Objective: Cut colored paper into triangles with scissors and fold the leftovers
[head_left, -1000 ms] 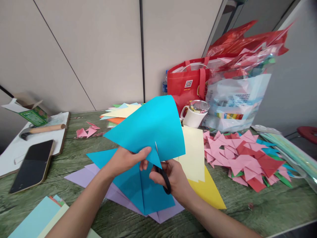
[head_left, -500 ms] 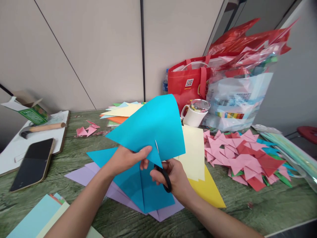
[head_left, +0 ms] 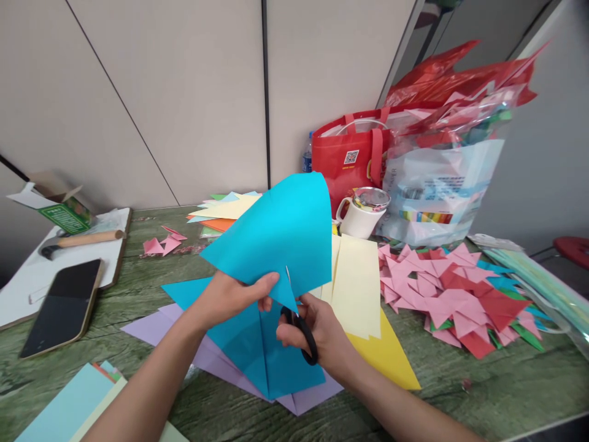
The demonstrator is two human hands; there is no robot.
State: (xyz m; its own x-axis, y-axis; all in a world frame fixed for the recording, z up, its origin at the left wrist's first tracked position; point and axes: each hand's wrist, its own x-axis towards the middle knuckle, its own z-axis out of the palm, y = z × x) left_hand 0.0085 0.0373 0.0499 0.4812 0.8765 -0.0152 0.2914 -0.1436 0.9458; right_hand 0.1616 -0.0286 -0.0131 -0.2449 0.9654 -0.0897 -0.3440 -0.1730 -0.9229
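My left hand (head_left: 234, 296) pinches the lower edge of a blue paper sheet (head_left: 280, 233) held up above the table. My right hand (head_left: 317, 331) grips black-handled scissors (head_left: 301, 331), whose blade pokes up through a cut in the sheet's lower edge. Under both hands lie more blue paper (head_left: 262, 353), purple paper (head_left: 151, 325), a yellow sheet (head_left: 386, 356) and a cream sheet (head_left: 359, 282).
A pile of pink, red and blue folded triangles (head_left: 455, 294) lies right. Behind stand a white mug (head_left: 361, 215), a red bag (head_left: 352, 156) and a plastic bag (head_left: 442, 184). Left: a phone (head_left: 64, 307), a hammer (head_left: 80, 240), a small box (head_left: 57, 205). Stacked coloured sheets (head_left: 225, 212) sit at the back.
The blue sheet has swung slightly left and its right flap has narrowed, uncovering more cream paper. The scissors have worked a little further into the cut.
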